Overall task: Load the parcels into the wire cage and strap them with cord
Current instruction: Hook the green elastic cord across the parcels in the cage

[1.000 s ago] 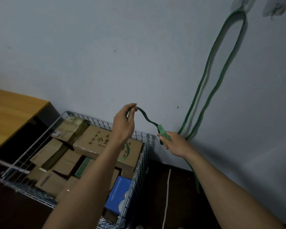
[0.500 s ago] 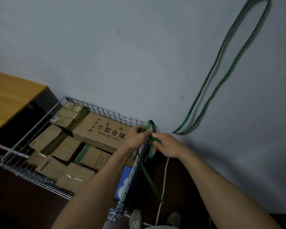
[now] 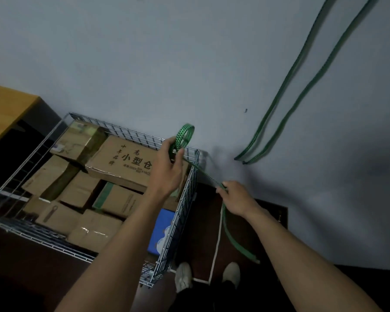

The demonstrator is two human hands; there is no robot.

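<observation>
Grey wall (image 3: 144,64) behind; cord (image 3: 208,176) slants down from left hand (image 3: 167,170) to right hand (image 3: 236,199).

green dotted cord (image 3: 185,135), brown parcels (image 3: 119,158)

My left hand (image 3: 167,170) and right hand (image 3: 236,199) are bare, and so are both forearms (image 3: 113,244) as far as I can see them. On my feet are pale, off-white shoes (image 3: 183,279) with rounded toes, under dark trousers (image 3: 198,299).
</observation>
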